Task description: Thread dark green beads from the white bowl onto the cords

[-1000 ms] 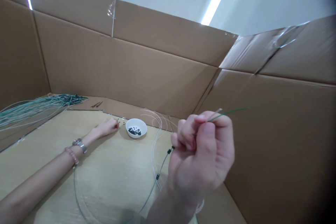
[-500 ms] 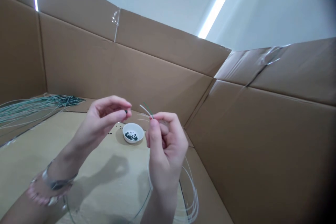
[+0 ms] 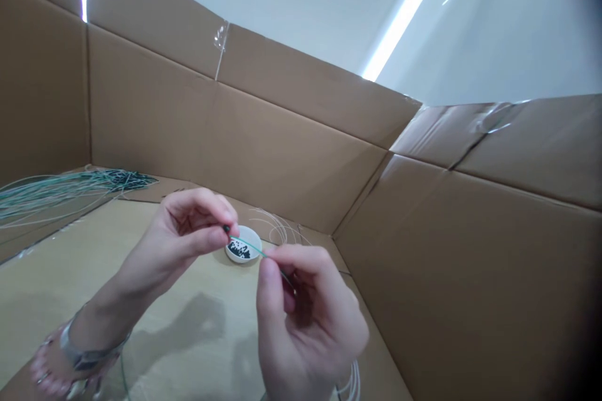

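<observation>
A tiny dark bead-like piece (image 3: 226,229) sits pinched between the thumb and index finger of my left hand (image 3: 190,235). My right hand (image 3: 310,319) has its thumb and index finger closed on a thin green wire (image 3: 248,245). The wire slants up to the left, and its end meets the dark piece at my left fingertips. Whether it passes through the piece is hidden by the fingers. Just behind, a white bowl (image 3: 254,239) holds many small dark pieces (image 3: 239,251).
A bundle of green and white wires (image 3: 70,191) lies at the far left. Loops of white wire (image 3: 275,225) rest behind the bowl, and more coiled wire (image 3: 352,382) shows below my right hand. Cardboard walls (image 3: 291,144) enclose the pale tabletop (image 3: 113,244).
My right hand has moved lower and turned. The green wire's end, apart from my left hand before, now reaches the dark piece there. My left hand has dropped slightly; the view has shifted a little.
</observation>
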`<state>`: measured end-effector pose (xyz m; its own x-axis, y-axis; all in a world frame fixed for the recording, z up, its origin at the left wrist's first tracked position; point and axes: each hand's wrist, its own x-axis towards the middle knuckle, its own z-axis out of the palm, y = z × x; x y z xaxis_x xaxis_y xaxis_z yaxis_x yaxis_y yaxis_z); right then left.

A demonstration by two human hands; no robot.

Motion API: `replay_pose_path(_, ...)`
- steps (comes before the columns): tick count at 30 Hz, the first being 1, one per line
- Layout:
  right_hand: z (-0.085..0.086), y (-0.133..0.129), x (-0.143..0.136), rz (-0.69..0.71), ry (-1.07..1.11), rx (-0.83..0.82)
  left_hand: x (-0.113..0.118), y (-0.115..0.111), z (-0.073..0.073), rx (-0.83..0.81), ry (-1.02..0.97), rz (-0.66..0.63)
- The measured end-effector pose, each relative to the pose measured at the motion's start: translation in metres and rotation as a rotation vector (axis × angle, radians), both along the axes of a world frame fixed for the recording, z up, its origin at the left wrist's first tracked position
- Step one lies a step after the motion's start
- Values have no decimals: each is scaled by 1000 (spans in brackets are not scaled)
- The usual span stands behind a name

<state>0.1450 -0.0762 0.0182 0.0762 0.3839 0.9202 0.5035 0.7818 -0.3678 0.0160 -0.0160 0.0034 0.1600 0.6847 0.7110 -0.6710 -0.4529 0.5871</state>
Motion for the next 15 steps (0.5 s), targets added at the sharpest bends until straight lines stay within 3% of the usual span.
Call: replay_pose_path(15, -2, 1, -3, -20, 12, 11, -3, 0, 1, 7, -9, -56)
